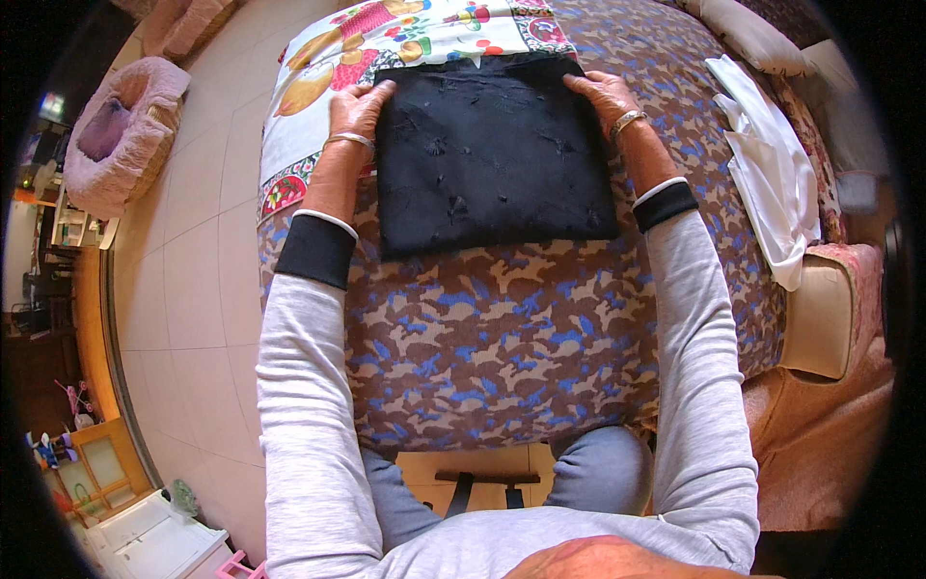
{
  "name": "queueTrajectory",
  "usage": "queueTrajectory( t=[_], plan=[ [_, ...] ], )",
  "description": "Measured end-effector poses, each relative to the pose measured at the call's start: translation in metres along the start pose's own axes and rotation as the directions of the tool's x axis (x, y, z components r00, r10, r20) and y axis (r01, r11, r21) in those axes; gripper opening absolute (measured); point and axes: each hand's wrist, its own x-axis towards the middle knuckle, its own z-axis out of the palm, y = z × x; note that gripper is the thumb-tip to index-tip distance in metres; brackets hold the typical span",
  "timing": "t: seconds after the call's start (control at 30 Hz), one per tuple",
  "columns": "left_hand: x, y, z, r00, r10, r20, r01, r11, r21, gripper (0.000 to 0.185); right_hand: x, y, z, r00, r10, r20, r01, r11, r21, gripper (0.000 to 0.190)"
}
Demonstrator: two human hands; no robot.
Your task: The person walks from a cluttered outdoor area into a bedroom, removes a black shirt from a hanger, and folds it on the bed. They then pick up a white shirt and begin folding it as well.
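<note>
A black textured cloth (499, 159), spread into a near-square, lies over the brown, tan and blue patterned cover (521, 347) in front of me. My left hand (359, 112) grips its far left corner between thumb and fingers. At the far right corner, my right hand (604, 94) pinches the cloth in the same way. The fingers of both hands are partly hidden under the fabric. Beyond the black cloth, and partly beneath its far edge, is a white cloth (318, 108) printed with colourful figures and flowers.
A white satiny cloth (770, 166) lies on the right side of the cover, near a pale cushion (752, 36). A padded armrest (821, 311) stands at the right. Across the tiled floor (195, 289) to the left is a fluffy pink pet bed (123, 137). A white cabinet (155, 539) is at lower left.
</note>
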Motion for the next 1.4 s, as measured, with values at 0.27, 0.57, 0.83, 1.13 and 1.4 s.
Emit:
queueTrajectory(
  t=[0.27,0.57,0.83,1.13,1.4],
  plan=[
    [-0.117,0.050,0.026,0.584,0.692,0.425,-0.792,0.369,0.487,0.055,-0.120,-0.029,0.065,0.631,-0.687,0.360,0.634,0.189,-0.750,0.051],
    [-0.103,0.012,0.035,0.707,0.472,0.526,-0.690,0.297,0.660,0.066,-0.120,0.002,0.073,0.733,-0.564,0.380,0.584,0.234,-0.778,0.058],
    [-0.014,0.009,0.018,0.939,0.326,0.113,-0.305,0.633,0.712,0.112,-0.040,0.013,0.008,0.897,-0.430,-0.098,0.098,0.410,-0.907,0.108],
    [0.011,0.046,0.014,0.890,-0.229,0.395,-0.015,0.850,0.527,0.089,0.027,-0.002,-0.001,0.995,0.094,-0.029,-0.090,0.752,-0.653,0.093],
    [0.013,0.021,0.003,0.907,-0.067,0.415,-0.016,0.981,0.192,0.059,0.014,0.004,0.017,0.909,-0.385,-0.160,0.151,0.661,-0.735,0.090]
  ],
)
